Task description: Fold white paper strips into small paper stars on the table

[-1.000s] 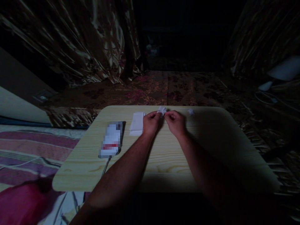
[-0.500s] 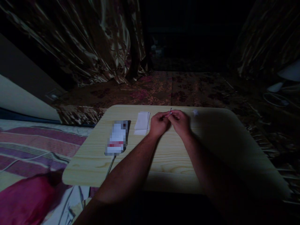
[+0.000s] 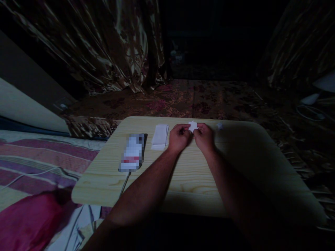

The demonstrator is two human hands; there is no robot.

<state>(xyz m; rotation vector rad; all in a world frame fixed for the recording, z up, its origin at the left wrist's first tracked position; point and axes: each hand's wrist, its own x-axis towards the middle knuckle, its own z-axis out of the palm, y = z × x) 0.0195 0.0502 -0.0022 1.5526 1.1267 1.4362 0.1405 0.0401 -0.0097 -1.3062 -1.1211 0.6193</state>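
Near the far edge of the wooden table, a small white piece of folded paper [image 3: 193,126] is held up between both hands. My left hand [image 3: 180,137] pinches its left side with thumb and fingertips. On the other side, my right hand [image 3: 205,137] grips its right and lower edge, fingers closed. Left of my left hand lies a stack of white paper strips [image 3: 160,136]. A small crumpled or folded white paper piece [image 3: 220,126] rests to the right of my right hand. Fine folds are too dim to make out.
The pale wooden table [image 3: 146,188] has rounded corners. A phone [image 3: 132,153] lies on its left part, with a cable [image 3: 125,183] running toward me. A striped bedspread [image 3: 47,174] and a pink cloth [image 3: 31,219] are at the left; curtains [image 3: 125,45] hang beyond.
The paper between my fingers has turned from nearly edge-on to showing its broad white face. Both hands stay in about the same place; the view has shifted slightly.
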